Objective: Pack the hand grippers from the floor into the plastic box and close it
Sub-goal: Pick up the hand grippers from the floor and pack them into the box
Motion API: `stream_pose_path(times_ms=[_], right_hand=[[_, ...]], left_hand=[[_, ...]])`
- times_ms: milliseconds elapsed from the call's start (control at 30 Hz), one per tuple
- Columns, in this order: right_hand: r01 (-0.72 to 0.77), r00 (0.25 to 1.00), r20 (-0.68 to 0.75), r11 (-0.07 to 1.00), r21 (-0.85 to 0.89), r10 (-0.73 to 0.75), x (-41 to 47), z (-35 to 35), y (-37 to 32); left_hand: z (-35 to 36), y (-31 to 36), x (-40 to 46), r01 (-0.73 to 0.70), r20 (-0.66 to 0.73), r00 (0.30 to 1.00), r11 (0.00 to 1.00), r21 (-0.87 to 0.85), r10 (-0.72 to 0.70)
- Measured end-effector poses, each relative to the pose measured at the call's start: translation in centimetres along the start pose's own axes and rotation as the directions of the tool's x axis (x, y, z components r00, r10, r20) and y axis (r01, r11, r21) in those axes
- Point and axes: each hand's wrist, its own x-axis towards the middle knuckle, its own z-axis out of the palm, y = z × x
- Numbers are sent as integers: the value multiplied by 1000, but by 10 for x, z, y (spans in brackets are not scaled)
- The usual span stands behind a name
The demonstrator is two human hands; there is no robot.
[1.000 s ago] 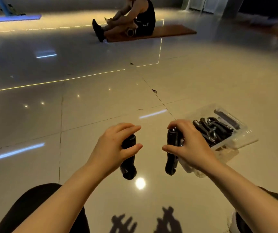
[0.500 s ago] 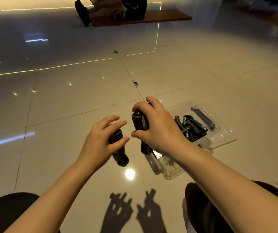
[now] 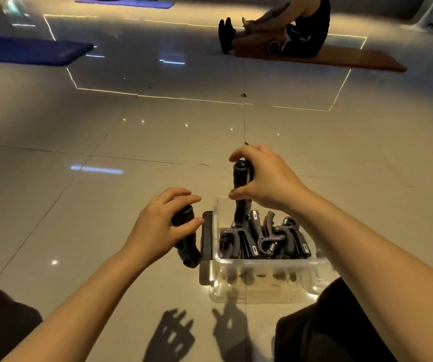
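The right hand (image 3: pixel 265 178) holds a black hand gripper (image 3: pixel 241 189) upright, with fingers curled round its top handle. The gripper's low end dips into the clear plastic box (image 3: pixel 262 267), at the box's far left corner. More hand grippers (image 3: pixel 265 239) lie piled inside the box. Some have small pale labels, but the writing is too small to read. The left hand (image 3: pixel 161 226) holds another black gripper (image 3: pixel 186 241) just beside the box's left side, fingers wrapped round it. A dark flat piece (image 3: pixel 206 241) lies against the box's left wall. The box sits on the shiny tile floor (image 3: pixel 105 142). Far away, a person (image 3: pixel 296 27) sits on an orange mat (image 3: pixel 340 58). A blue mat (image 3: pixel 27 50) lies at the far left.
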Motion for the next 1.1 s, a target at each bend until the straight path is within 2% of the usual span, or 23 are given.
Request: stream_pose_path(times_ms=[133, 300, 433, 600, 800, 900, 1000, 1100], right_hand=[[156, 978, 152, 985, -69, -145, -11, -25, 25], [244, 939, 282, 960, -140, -198, -28, -50, 57], [260, 938, 273, 953, -154, -211, -35, -67, 71], [280, 951, 178, 949, -148, -253, -45, -70, 70], [319, 944, 113, 946, -57, -311, -69, -70, 74], [311, 944, 108, 950, 16, -310, -75, -75, 89], [240, 962, 115, 967, 92, -249, -68, -69, 116], [223, 953, 203, 974, 37, -226, -47, -55, 140]], left_hand=[[29, 52, -4, 21, -28, 999, 999, 28, -21], [32, 107, -6, 45, -96, 995, 992, 115, -34], [17, 146, -8, 65, -102, 994, 976, 210, -44], [7, 174, -14, 47, -105, 994, 958, 282, -17], [29, 178, -30, 124, -192, 977, 981, 147, -94], [37, 187, -18, 116, -270, 959, 990, 84, -90], [44, 194, -6, 77, -227, 972, 994, 80, -58], [49, 194, 9, 53, -158, 987, 991, 120, -33]])
